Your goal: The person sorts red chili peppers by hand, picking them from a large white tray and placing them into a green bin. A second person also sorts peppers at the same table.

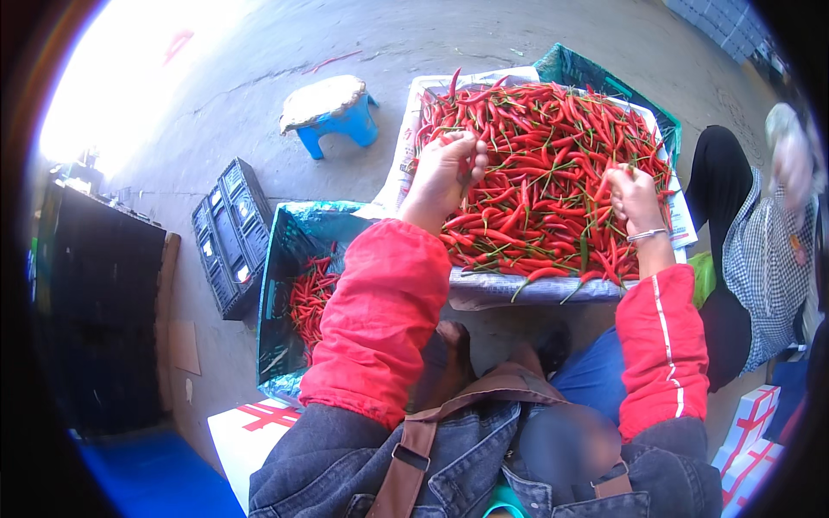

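Note:
A large heap of red chili peppers with green stems fills a crate lined with printed newspaper in front of me. Over the left part of the heap, my left hand has its fingers curled inward; whether a pepper is inside them is hidden. At the heap's right side, my right hand pinches a red chili pepper between thumb and fingers. To the left of my left forearm stands a teal crate lined with plastic, with more red chili peppers in it.
A blue stool with a covered top stands beyond the left crate. Near it is a black plastic crate on its side. White boxes with red stripes are at lower right. Another person in checked clothing is close on the right.

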Demonstrator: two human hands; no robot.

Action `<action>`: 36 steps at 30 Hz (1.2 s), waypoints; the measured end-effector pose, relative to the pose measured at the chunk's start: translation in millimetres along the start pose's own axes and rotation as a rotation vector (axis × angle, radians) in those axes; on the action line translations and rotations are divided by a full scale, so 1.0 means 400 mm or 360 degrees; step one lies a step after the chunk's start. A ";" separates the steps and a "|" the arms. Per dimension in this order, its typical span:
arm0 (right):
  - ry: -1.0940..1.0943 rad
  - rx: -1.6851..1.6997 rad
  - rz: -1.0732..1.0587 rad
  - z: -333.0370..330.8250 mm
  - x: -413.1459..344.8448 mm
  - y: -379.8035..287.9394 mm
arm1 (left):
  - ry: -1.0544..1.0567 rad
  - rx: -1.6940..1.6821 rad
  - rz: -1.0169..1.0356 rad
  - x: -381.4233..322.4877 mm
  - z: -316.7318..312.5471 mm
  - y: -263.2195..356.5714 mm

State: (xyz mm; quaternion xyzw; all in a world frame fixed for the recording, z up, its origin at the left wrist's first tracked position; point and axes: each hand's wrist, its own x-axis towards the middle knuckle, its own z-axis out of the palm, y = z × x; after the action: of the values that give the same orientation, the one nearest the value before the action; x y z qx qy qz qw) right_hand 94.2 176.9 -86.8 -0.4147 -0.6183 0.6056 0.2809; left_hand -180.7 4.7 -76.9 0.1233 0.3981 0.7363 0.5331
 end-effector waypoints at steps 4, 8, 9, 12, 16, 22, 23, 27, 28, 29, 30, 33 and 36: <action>-0.0322 0.1015 0.0057 -0.005 -0.019 -0.052 | 0.0112 0.1624 0.0808 0.048 0.080 -0.049; -0.0568 0.1486 0.0140 0.016 -0.030 -0.070 | -0.0174 0.2955 0.0991 0.078 0.081 -0.136; -0.0676 0.1550 0.0146 0.010 -0.025 -0.065 | -0.0274 0.3008 0.1004 0.083 0.078 -0.144; -0.0434 0.1045 0.0062 0.008 -0.015 -0.068 | -0.0363 0.3075 0.1016 0.099 0.079 -0.160; -0.0064 -0.0287 -0.0409 0.083 0.057 -0.090 | -0.0505 0.3086 0.1075 0.069 0.089 -0.157; 0.0060 -0.1885 -0.0907 0.189 0.098 -0.038 | -0.0542 0.3117 0.1210 0.033 0.091 -0.158; 0.0056 -0.1989 -0.0913 0.193 0.097 -0.046 | -0.0564 0.3094 0.1236 0.031 0.080 -0.157; 0.0004 -0.2313 -0.0793 0.168 0.039 -0.096 | -0.0513 0.2976 0.1209 -0.002 0.093 -0.124; 0.0023 -0.2298 -0.0767 0.154 0.028 -0.105 | -0.0483 0.2941 0.1199 -0.008 0.098 -0.115; 0.0040 -0.2282 -0.0740 0.138 0.019 -0.110 | -0.0460 0.2886 0.1207 -0.012 0.099 -0.106; 0.0096 -0.2158 -0.0757 0.114 0.012 -0.114 | -0.0436 0.2825 0.1220 -0.018 0.099 -0.097; 0.0028 -0.1208 -0.0553 0.037 0.015 -0.116 | -0.0301 0.2358 0.1368 -0.011 0.072 -0.078; -0.0089 -0.0272 -0.0180 0.007 0.029 -0.128 | -0.0029 0.1343 0.0812 0.033 0.048 -0.040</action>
State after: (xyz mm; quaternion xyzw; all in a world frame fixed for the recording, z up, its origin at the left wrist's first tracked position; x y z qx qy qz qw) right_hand 77.4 189.2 -38.7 -0.3845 -0.6978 0.5451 0.2609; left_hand -163.6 26.9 -79.0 0.4284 0.6141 0.6168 0.2426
